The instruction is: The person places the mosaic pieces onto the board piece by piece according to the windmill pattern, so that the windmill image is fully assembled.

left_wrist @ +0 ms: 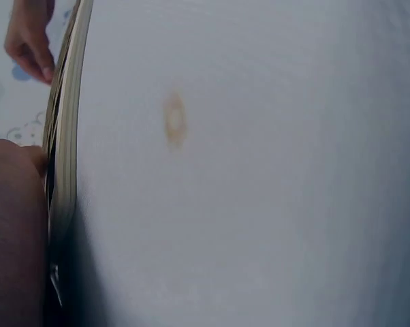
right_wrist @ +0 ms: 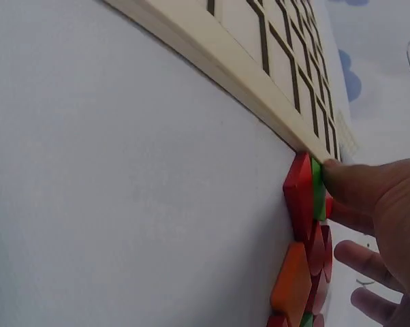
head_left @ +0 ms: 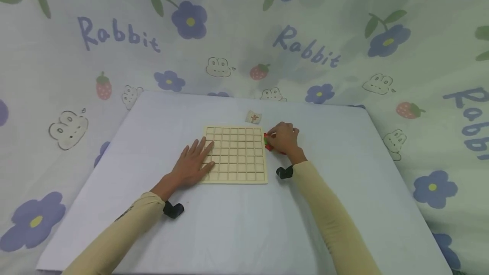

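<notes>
A pale wooden board (head_left: 237, 155) with a grid of square recesses lies flat on the white table. Spread across its left edge, my left hand (head_left: 192, 164) rests with straight fingers. My right hand (head_left: 284, 138) is just beyond the board's right edge, over a cluster of coloured blocks. Up close in the right wrist view, thumb and forefinger pinch a green block (right_wrist: 318, 191). It sits against a red block (right_wrist: 300, 194) touching the board's corner area. An orange block (right_wrist: 291, 283) and several more red ones are beside them, partly hidden behind the hand.
A small white packet (head_left: 254, 116) with an orange figure lies behind the board. Behind the table (head_left: 229, 228) hangs a cloth (head_left: 237, 24) printed with flowers and rabbits. A black wrist camera (head_left: 284, 172) sits under the right wrist, another (head_left: 173, 210) under the left.
</notes>
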Motion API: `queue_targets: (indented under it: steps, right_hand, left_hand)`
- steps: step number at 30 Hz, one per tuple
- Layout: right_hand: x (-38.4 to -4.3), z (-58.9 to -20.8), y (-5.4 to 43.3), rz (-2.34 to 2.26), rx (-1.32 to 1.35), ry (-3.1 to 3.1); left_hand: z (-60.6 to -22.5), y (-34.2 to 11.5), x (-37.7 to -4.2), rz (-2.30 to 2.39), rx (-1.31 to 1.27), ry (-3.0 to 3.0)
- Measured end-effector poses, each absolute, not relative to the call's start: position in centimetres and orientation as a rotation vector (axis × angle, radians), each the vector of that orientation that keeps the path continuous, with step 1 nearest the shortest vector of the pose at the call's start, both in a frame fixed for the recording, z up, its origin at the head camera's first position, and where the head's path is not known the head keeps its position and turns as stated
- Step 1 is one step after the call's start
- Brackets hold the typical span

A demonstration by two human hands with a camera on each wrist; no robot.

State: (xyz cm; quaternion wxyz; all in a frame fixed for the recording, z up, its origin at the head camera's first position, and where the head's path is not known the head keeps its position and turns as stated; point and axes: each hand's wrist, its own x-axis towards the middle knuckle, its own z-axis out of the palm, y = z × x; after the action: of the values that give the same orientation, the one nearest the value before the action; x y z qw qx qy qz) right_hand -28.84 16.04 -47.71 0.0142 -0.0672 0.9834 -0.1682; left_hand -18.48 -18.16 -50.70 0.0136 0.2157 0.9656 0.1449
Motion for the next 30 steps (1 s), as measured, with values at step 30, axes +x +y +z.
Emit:
queue_targets:
  steps: [30]
  right_hand:
    - [-28.5, -46.1, 14.5, -1.067, -0.414, 2.768]
  left_hand:
    - [-50.8, -18.1, -18.4, 0.406, 0.664, 3.0]
